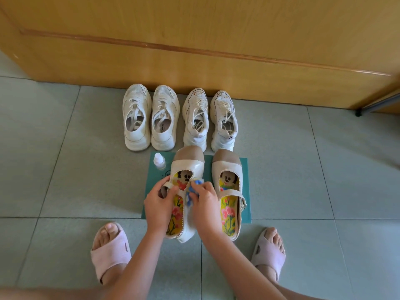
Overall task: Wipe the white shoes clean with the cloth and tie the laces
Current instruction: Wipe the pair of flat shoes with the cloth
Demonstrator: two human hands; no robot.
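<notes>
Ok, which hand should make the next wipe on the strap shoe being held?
Right. The right hand grips the blue cloth against the strap shoe; the left hand pinches its strap, likely steadying it.

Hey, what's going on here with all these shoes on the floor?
A person is cleaning a cream strap shoe over a green mat. The left hand grips its strap while the right hand presses a blue cloth against the shoe's rim. The matching shoe lies beside it on the mat, a small bottle at the mat's far left corner. Two pairs of white sneakers stand beyond, untouched.
</notes>
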